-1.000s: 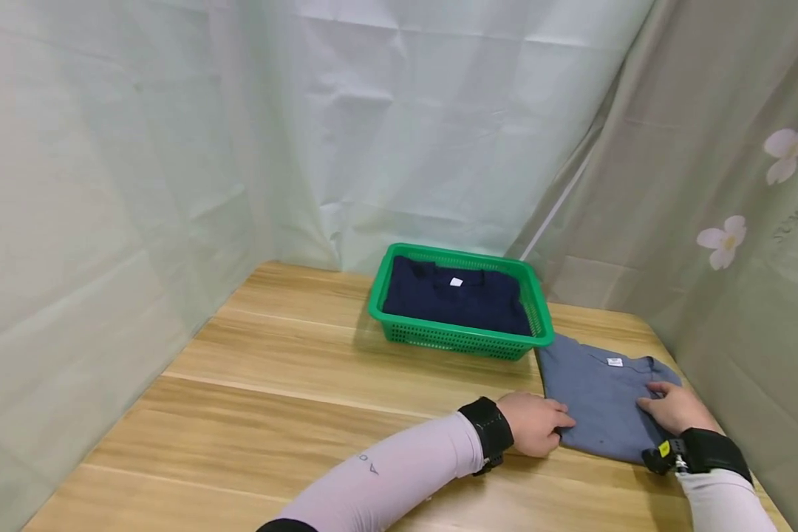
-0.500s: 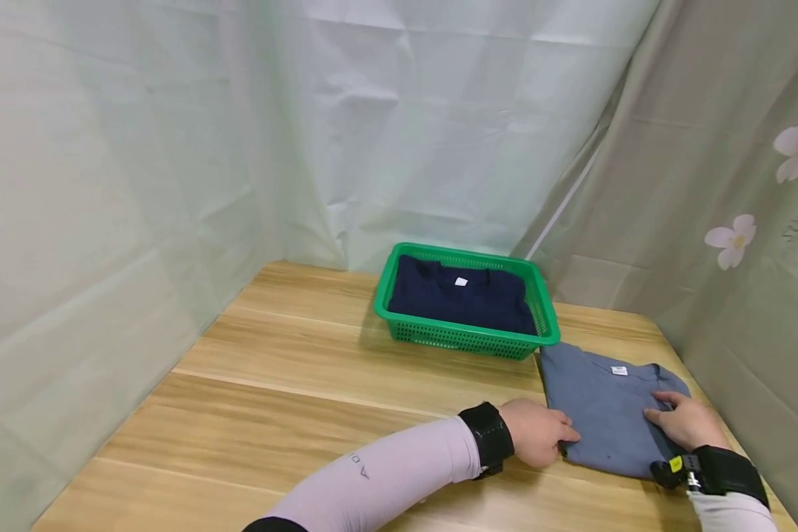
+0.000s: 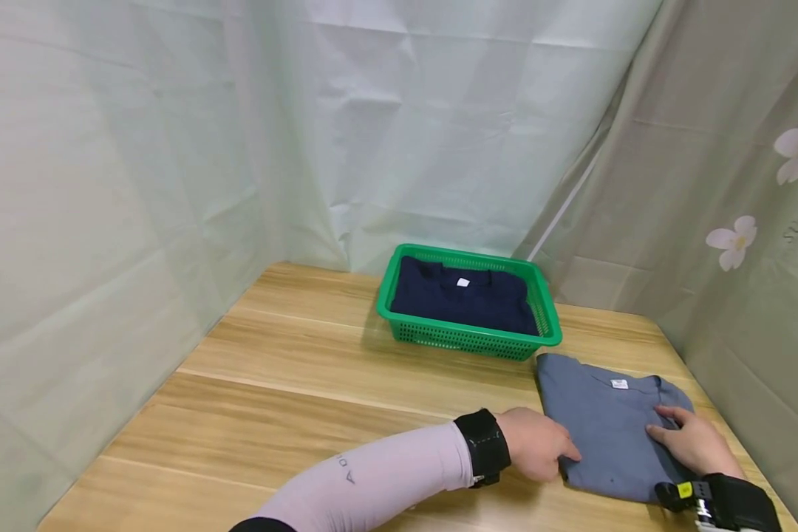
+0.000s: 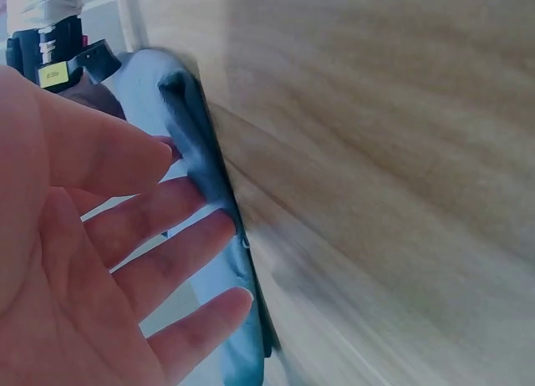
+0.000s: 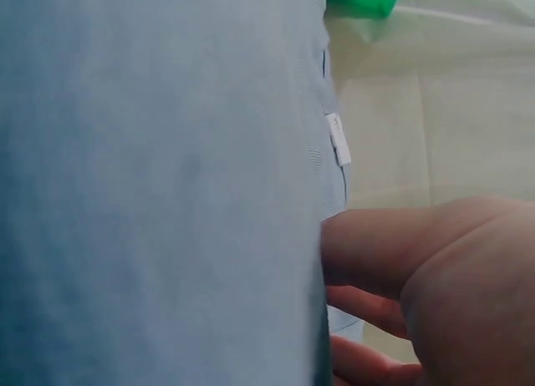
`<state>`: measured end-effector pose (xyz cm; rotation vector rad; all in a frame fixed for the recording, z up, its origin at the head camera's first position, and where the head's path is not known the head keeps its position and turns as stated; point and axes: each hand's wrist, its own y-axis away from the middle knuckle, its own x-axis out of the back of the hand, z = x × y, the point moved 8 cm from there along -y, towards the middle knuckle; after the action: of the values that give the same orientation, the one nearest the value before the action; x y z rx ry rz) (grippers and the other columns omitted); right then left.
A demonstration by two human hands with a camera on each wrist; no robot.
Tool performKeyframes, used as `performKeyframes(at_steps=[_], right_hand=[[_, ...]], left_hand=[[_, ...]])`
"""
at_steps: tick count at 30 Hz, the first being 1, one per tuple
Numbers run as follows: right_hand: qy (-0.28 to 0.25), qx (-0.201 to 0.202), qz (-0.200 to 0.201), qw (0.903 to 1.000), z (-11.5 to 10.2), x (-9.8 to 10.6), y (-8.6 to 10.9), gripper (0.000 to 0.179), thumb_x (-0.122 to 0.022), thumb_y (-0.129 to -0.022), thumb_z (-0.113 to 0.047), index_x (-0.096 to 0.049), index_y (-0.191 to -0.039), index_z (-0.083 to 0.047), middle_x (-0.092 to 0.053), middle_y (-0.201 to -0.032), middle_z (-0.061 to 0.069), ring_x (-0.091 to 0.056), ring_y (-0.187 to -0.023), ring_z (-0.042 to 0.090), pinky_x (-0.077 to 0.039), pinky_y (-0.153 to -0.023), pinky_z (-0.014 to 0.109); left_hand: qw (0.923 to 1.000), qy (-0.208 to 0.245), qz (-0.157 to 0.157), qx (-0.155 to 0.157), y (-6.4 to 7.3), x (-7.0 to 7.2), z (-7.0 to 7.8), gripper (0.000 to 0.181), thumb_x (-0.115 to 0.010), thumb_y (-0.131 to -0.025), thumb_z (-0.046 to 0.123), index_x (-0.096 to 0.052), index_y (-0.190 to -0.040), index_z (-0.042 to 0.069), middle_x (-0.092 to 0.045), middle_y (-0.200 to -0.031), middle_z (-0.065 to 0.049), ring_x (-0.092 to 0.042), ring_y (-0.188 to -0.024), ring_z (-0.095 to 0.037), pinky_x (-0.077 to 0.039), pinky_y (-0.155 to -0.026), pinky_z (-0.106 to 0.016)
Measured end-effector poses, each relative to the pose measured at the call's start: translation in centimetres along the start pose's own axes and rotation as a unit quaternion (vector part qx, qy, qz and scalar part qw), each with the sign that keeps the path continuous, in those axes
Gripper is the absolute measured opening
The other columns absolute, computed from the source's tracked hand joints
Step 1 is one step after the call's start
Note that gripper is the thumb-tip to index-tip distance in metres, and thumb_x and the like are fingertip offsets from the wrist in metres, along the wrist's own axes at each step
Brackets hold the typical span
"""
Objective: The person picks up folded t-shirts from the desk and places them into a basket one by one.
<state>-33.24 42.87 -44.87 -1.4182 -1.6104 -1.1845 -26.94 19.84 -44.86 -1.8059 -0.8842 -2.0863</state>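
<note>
A folded grey-blue T-shirt (image 3: pixel 612 432) lies flat on the right part of the table, its white neck label facing the back. At its left edge is my left hand (image 3: pixel 535 443); the left wrist view shows the fingers fairly straight, fingertips (image 4: pixel 219 226) right at the folded layers (image 4: pixel 221 165). My right hand (image 3: pixel 694 442) rests on the shirt's right side, thumb and index finger spread over the cloth. In the right wrist view the shirt (image 5: pixel 167 169) fills the left side and the thumb (image 5: pixel 368 248) overlaps its edge, partly hiding the other fingers.
Behind and left of the shirt stands a green plastic basket (image 3: pixel 462 338) holding a folded navy T-shirt (image 3: pixel 465 304). Pale curtains (image 3: pixel 439 133) hang along the table's back and sides. The wooden table (image 3: pixel 292 369) stretches to the left.
The grey-blue T-shirt has slid toward me, away from the basket, and a gap now shows between them. Both hands have moved nearer along with it. The view has shifted slightly.
</note>
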Motion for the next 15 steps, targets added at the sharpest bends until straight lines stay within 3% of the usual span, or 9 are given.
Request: performKeyframes(at_steps=[7,15], right_hand=[[-0.005,-0.004,-0.015,0.9999,-0.3,-0.6,1.7,0.071,-0.067,-0.093,-0.037,-0.045,-0.132,0.017,-0.034,-0.129,0.047,-0.029,-0.117,0.062,-0.031,-0.092,0.071],[-0.016,-0.006,-0.021,0.9996,-0.4,-1.2,3.1,0.071,-0.067,-0.092,-0.038,-0.046,-0.132,0.016,-0.036,-0.129,0.046,-0.031,-0.116,0.061,-0.033,-0.091,0.071]], left_hand=[[0.9996,0.01,0.027,-0.008,1.4,0.3,0.7,0.047,-0.059,-0.092,0.022,-0.058,-0.132,0.047,-0.05,-0.127,0.031,-0.039,-0.11,0.016,-0.044,-0.084,-0.012],[0.9991,0.003,0.035,-0.025,2.4,0.1,1.4,0.043,-0.058,-0.094,0.024,-0.06,-0.129,0.049,-0.052,-0.124,0.033,-0.041,-0.105,0.018,-0.047,-0.076,-0.013]])
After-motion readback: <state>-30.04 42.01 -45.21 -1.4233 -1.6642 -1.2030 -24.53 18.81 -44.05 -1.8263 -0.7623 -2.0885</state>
